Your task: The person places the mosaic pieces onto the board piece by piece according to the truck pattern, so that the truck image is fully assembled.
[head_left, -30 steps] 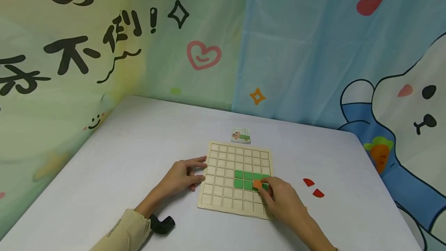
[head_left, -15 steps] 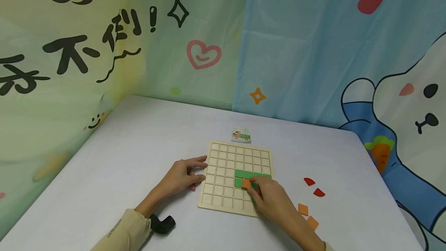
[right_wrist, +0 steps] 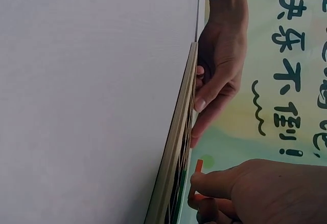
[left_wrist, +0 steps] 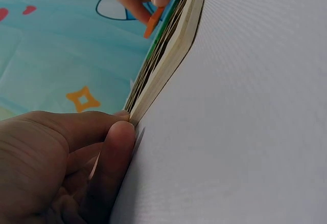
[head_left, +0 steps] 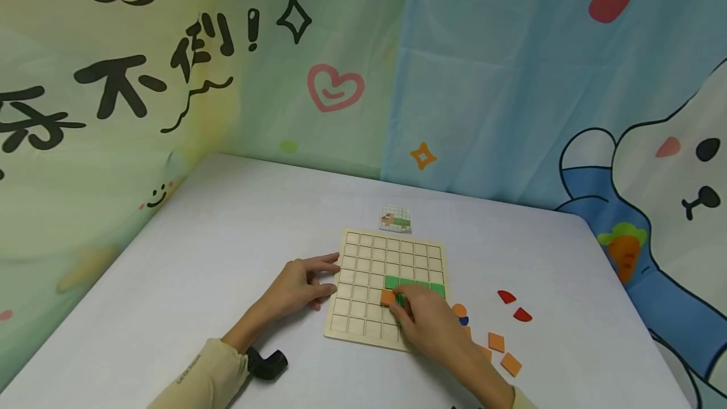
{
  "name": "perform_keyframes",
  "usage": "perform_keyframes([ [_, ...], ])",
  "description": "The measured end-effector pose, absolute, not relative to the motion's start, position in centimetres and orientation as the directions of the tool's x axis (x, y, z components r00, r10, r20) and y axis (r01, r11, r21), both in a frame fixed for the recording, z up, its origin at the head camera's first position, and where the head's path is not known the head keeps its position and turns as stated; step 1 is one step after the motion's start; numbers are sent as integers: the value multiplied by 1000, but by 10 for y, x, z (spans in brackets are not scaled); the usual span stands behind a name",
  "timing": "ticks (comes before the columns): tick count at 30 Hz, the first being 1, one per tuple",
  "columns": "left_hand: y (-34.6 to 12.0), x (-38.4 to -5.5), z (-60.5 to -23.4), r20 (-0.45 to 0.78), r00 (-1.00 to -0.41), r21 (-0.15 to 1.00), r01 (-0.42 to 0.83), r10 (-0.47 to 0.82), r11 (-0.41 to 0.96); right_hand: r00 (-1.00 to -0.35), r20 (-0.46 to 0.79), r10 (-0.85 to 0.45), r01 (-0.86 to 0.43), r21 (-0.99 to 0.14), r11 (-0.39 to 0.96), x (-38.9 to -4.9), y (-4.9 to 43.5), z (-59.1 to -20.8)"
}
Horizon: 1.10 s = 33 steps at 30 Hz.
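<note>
In the head view, a pale wooden grid board (head_left: pixel 356 295) lies on the white table. My right hand (head_left: pixel 434 317) pinches an orange square tile (head_left: pixel 387 297) between thumb and fingers, close over the board. The right wrist view shows the tile (right_wrist: pixel 199 166) held on edge, just off the grid. A row of green square tiles (head_left: pixel 407 282) sits in the board; more green beneath is partly hidden by my hand. My left hand (head_left: pixel 292 286) rests at the board's left edge, thumb and fingers extended against it, and in the left wrist view the fingertips touch the rim (left_wrist: pixel 161 78).
A small pattern card (head_left: pixel 395 218) lies behind the board. To the right are two red wedge pieces (head_left: pixel 523 315), several orange square tiles (head_left: pixel 496 342), an orange round piece (head_left: pixel 459 310) and a blue piece (head_left: pixel 463 320). Printed curtains (head_left: pixel 483 93) hang behind the table.
My right hand has moved left across the board with the orange tile, from over the green tiles to their left end. Loose pieces at right have come into view. The left hand stays put.
</note>
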<state>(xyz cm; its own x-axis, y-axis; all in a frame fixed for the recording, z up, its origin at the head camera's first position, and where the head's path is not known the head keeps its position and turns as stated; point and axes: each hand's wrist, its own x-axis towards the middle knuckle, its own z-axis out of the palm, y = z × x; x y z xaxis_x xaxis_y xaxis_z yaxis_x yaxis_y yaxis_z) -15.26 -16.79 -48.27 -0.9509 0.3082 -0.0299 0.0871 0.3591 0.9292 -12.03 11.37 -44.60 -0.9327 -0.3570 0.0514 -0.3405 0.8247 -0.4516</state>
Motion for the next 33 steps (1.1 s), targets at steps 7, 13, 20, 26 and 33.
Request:
perform_keyframes([
  [7, -167, -152, -484, -48, -950, 927, 72, 308, 367, -926, 49, -374, -356, -439, 825, -122, 106, -447],
  [13, -167, -152, -484, -38, -950, 930, 80, 310, 358, -909, 90, -406, -405, -413, 815, -124, 101, -449],
  [20, -168, -153, -483, -35, -949, 929, 85, 313, 361, -910, 88, -405, -404, -408, 819, -126, 99, -449],
  [26, -168, -153, -483, -31, -950, 925, 91, 311, 369, -911, 73, -406, -396, -429, 812, -128, 97, -449],
  [33, -168, -153, -484, -31, -947, 926, 93, 320, 365, -914, 62, -401, -385, -438, 812, -129, 97, -450],
])
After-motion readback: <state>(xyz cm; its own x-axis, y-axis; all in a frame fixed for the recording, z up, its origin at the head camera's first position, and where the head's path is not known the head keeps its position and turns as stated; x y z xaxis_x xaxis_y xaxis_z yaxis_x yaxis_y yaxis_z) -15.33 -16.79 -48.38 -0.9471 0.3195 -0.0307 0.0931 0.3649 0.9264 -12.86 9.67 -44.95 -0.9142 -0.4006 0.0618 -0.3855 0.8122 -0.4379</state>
